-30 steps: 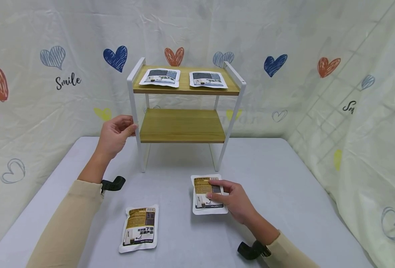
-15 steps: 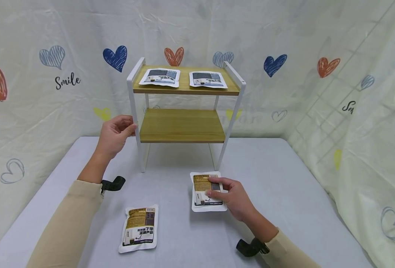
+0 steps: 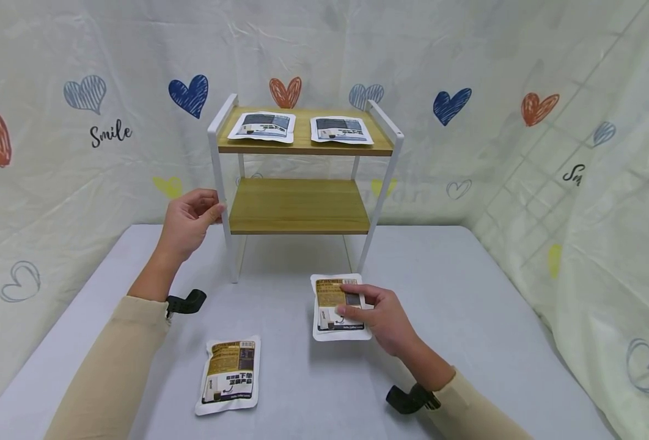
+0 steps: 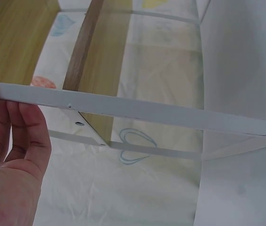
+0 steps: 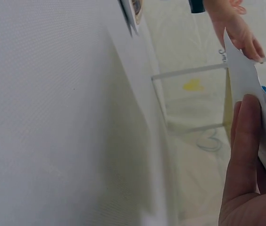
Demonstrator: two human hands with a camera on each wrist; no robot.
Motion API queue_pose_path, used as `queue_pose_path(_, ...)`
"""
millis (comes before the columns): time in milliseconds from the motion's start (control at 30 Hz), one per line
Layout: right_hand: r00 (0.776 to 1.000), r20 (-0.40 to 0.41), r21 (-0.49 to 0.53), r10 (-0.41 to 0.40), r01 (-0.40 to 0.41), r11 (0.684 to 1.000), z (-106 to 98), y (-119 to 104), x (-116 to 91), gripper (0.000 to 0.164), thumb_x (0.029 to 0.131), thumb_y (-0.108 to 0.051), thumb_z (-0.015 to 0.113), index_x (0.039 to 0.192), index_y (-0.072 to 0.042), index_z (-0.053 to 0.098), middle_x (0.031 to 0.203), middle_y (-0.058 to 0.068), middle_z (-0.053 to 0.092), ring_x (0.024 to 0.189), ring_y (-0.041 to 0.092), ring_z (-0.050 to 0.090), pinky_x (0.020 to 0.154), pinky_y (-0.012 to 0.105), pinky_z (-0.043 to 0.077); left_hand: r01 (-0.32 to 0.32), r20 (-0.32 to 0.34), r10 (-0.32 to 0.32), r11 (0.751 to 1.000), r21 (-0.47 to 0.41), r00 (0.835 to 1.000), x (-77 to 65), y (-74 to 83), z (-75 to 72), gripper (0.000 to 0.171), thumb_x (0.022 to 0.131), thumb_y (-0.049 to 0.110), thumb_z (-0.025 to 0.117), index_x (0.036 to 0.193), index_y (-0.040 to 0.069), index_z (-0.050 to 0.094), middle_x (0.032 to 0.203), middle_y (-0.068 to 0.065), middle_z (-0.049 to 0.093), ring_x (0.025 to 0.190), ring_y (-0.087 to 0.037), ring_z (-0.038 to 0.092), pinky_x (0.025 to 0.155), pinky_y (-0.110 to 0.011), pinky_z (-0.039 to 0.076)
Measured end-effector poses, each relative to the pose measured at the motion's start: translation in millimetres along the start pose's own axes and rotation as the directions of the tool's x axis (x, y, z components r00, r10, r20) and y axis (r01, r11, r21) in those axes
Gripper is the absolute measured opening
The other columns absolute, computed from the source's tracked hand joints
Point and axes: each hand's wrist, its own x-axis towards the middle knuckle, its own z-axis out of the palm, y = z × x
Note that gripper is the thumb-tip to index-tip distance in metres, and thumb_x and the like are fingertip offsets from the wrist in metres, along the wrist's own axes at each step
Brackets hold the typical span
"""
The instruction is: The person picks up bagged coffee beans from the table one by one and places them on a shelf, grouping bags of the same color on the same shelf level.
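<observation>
My left hand (image 3: 188,221) grips the white front-left leg of a two-tier shelf rack (image 3: 299,208), and the left wrist view shows thumb and fingers on either side of that white bar (image 4: 137,106). In my right hand (image 3: 387,319) is a white foil pouch (image 3: 330,327) with a brown and gold label, pinched by its right side in front of the rack. The right wrist view shows this pouch (image 5: 246,77) held up off the table, the fingers behind it. A similar pouch (image 3: 230,376) lies flat on the table at the front left.
Two pouches with blue-grey labels, a left one (image 3: 264,126) and a right one (image 3: 341,130), lie on the rack's wooden top shelf (image 3: 304,148). The lower shelf (image 3: 300,205) is bare wood. A white table (image 3: 467,293) stands against a curtain (image 3: 324,36) printed with hearts.
My right hand has carried its pouch slightly forward, toward the rack. My left hand has stayed on the rack's leg, and the other pouches have not moved.
</observation>
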Motion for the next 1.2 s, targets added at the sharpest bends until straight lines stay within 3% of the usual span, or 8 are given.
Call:
queue_pose_path(400, 1.0, 0.01, -0.002, -0.018, 0.018, 1.0, 0.9, -7.4, 6.1, 0.054, 0.079, -0.017, 0.09, 0.13, -0.022, 0.073, 0.125, 0.012, 0.061, 0.098, 0.022, 0.065, 0.071, 0.024, 0.06, 0.0, 0.003, 0.0, 1.0, 0.001, 1.0, -0.5, -1.5, -0.2, 0.023, 0.097, 0.012, 0.07, 0.119, 0.004, 0.071, 0.099, 0.003, 0.071, 0.088, -0.007, 0.069, 0.079, -0.016, 0.06)
queue_pose_path(600, 0.999, 0.015, -0.005, -0.037, 0.038, 0.999, 1.0, -11.3, 8.0, 0.053, 0.079, -0.017, 0.089, 0.129, -0.02, 0.073, 0.123, 0.013, 0.062, 0.096, 0.022, 0.066, 0.071, 0.025, 0.06, 0.008, 0.004, -0.008, 1.0, 0.008, 1.0, -0.8, -1.5, -0.2, 0.024, 0.097, 0.013, 0.07, 0.12, 0.004, 0.07, 0.104, -0.008, 0.071, 0.089, -0.007, 0.069, 0.08, -0.016, 0.06)
queue_pose_path(800, 0.997, 0.019, 0.003, -0.071, 0.071, 0.997, -0.4, -16.4, 8.9, 0.051, 0.081, -0.015, 0.088, 0.129, -0.015, 0.072, 0.116, 0.015, 0.063, 0.091, 0.02, 0.067, 0.069, 0.024, 0.059, 0.016, 0.006, -0.016, 1.0, 0.016, 1.0, -0.8, -0.7, -0.1, 0.027, 0.097, 0.018, 0.071, 0.121, 0.005, 0.07, 0.101, 0.006, 0.071, 0.09, -0.007, 0.069, 0.081, -0.016, 0.06)
queue_pose_path(1033, 0.995, 0.024, 0.02, -0.098, 0.098, 0.995, -3.1, -22.5, 11.2, 0.05, 0.082, -0.015, 0.087, 0.129, -0.012, 0.072, 0.11, 0.014, 0.066, 0.084, 0.019, 0.07, 0.068, 0.024, 0.06, -0.002, 0.008, 0.002, 1.0, 0.009, 1.0, 0.0, -0.4, -0.4, 0.025, 0.097, 0.015, 0.07, 0.12, 0.005, 0.071, 0.102, -0.003, 0.072, 0.088, -0.007, 0.069, 0.08, -0.016, 0.06)
queue_pose_path(1200, 0.994, 0.028, 0.039, -0.104, 0.103, 0.994, -4.0, -26.3, 13.0, 0.05, 0.082, -0.012, 0.086, 0.129, -0.01, 0.071, 0.108, 0.012, 0.066, 0.083, 0.018, 0.07, 0.066, 0.024, 0.06, -0.011, 0.01, 0.011, 1.0, 0.004, 1.0, 0.2, -0.3, -0.3, 0.023, 0.097, 0.012, 0.07, 0.119, 0.005, 0.071, 0.1, 0.001, 0.072, 0.088, -0.007, 0.069, 0.08, -0.016, 0.06)
